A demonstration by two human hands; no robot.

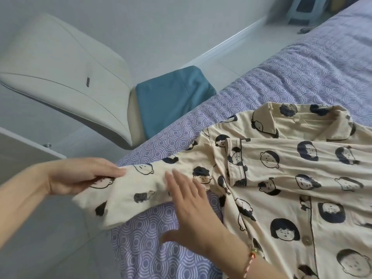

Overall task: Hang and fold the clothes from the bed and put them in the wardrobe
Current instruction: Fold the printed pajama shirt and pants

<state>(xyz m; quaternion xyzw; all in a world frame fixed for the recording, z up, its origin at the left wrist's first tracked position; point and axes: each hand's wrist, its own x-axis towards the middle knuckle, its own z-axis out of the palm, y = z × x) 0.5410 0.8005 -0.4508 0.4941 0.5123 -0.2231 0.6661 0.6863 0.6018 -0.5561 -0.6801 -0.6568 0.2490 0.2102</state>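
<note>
Cream pyjama shirt point(281, 168) with printed cartoon faces lies spread on the bed point(291, 77), collar away from the camera. Left hand point(80, 176) pinches the cuff end of one sleeve point(141, 188), thumb on top, sleeve held out past the bed edge. Right hand point(193, 214) flat on the same sleeve, fingers straight and spread, gripping nothing. Bracelet point(249, 260) on right wrist

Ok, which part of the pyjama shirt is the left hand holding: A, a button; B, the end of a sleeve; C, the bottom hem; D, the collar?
B: the left hand pinches the end of the sleeve, stretched out from the pyjama shirt on the bed, with the right hand flat on it.
</note>
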